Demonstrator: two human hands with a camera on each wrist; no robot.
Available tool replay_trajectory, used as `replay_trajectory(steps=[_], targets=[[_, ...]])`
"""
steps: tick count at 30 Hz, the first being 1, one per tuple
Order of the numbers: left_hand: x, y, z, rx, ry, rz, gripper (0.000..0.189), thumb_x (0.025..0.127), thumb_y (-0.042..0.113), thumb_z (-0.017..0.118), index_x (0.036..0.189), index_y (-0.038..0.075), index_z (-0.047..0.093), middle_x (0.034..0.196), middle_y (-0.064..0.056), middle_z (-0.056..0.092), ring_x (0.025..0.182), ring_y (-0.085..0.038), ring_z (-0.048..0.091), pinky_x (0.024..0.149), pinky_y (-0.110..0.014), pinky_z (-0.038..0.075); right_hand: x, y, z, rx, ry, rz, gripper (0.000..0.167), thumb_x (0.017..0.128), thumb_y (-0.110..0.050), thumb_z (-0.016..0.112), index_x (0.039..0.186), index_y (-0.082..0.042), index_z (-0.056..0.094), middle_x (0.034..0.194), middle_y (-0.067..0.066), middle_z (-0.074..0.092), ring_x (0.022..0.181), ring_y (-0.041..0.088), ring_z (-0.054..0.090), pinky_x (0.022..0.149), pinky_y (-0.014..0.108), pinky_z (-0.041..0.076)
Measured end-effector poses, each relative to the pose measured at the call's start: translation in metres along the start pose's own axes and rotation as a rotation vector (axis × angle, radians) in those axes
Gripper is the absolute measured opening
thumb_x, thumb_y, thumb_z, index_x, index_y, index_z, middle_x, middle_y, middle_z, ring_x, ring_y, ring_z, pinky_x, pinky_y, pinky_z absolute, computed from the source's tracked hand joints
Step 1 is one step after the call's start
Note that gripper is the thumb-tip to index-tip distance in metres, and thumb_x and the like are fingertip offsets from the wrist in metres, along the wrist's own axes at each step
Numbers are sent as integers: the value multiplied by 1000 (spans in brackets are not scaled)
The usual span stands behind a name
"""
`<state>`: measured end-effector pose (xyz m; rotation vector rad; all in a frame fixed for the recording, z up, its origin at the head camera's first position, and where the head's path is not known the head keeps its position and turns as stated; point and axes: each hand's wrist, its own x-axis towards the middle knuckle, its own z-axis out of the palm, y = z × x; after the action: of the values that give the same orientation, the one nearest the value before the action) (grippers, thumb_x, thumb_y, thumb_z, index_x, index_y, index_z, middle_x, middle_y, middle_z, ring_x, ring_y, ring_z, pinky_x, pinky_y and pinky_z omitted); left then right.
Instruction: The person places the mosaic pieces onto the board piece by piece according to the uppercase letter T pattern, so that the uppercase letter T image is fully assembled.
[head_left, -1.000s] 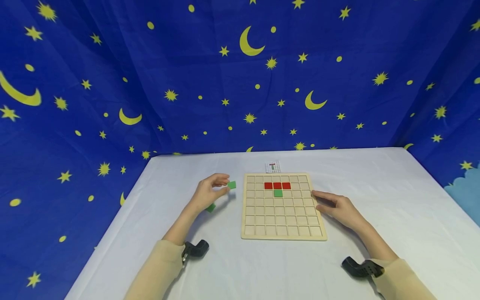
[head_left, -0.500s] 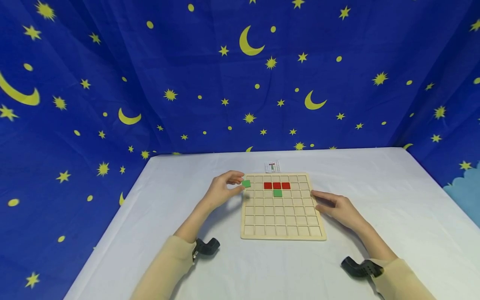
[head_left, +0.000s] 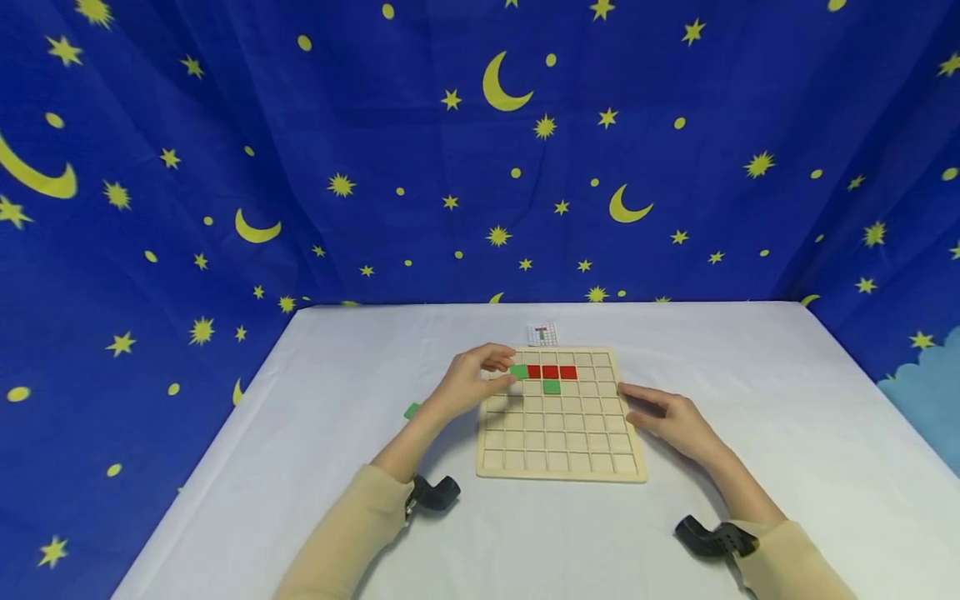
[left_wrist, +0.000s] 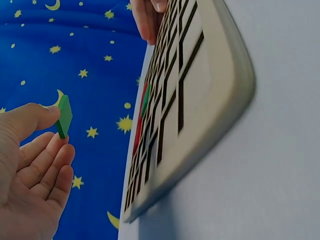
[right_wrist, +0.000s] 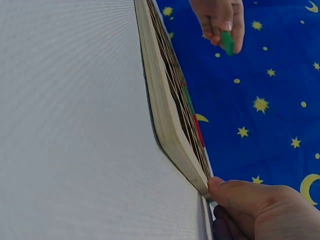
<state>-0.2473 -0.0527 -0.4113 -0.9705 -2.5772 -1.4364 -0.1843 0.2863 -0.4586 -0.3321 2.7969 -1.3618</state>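
Observation:
My left hand (head_left: 463, 387) pinches a green square tile (head_left: 520, 372) between thumb and fingertips. In the left wrist view this tile (left_wrist: 65, 117) stands on edge, apart from the board. It hovers over the upper left part of a wooden grid board (head_left: 562, 462). Three red tiles (head_left: 551, 372) lie in a row on the board, with a green tile (head_left: 552, 387) below the middle one. The fairly straight fingers and thumb of my right hand (head_left: 678, 427) touch the board's right edge. In the right wrist view, the thumb of this hand (right_wrist: 265, 205) rests at the board's rim.
Another green tile (head_left: 412, 411) lies on the white tablecloth (head_left: 555, 533), partly behind the left forearm. A small printed pattern card (head_left: 542, 334) sits behind the board. A blue star-and-moon curtain (head_left: 420, 150) rises behind the table.
My left hand has carried the green tile rightward, from beside the board to above its upper left squares. My right hand has stayed at the board's edge.

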Motion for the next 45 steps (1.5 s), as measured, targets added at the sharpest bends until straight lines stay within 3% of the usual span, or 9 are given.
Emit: replay_trajectory(steps=[10,16,26,36,45], targets=[[9,11,17,-24,-40,8,41,87,14,69,123,0,57,106,-9,66,95,-19,62,87,-36,49,0,1,2,-17,6,-11,49,88,-21,68,133,-7,55,135,12,51,130,37,37,104,55,30],[14,15,29,-26,-64,22,40,87,13,69,123,-1,58,103,-7,66,94,-18,62,86,-33,49,-1,2,1,-25,6,-10,50,88,-22,68,133,-6,54,136,12,51,130,38,37,104,55,30],[15,8,45,29,-145,14,40,89,15,67,124,0,57,108,-6,65,98,-16,60,86,-23,48,-1,4,3,-23,10,0,50,87,-23,69,132,-7,55,135,12,52,129,38,38,104,55,29],[10,2,54,109,-137,-7,40,86,18,71,122,4,60,105,-3,66,96,-13,60,84,-23,48,-1,4,2,-11,6,-5,50,87,-23,69,132,-6,55,134,12,52,129,38,38,104,55,30],[10,-4,61,174,-155,30,38,85,15,71,121,4,60,101,-1,64,92,-10,60,80,-18,48,0,3,1,-16,13,-13,49,87,-21,69,132,-5,55,134,13,52,128,38,39,103,54,30]])
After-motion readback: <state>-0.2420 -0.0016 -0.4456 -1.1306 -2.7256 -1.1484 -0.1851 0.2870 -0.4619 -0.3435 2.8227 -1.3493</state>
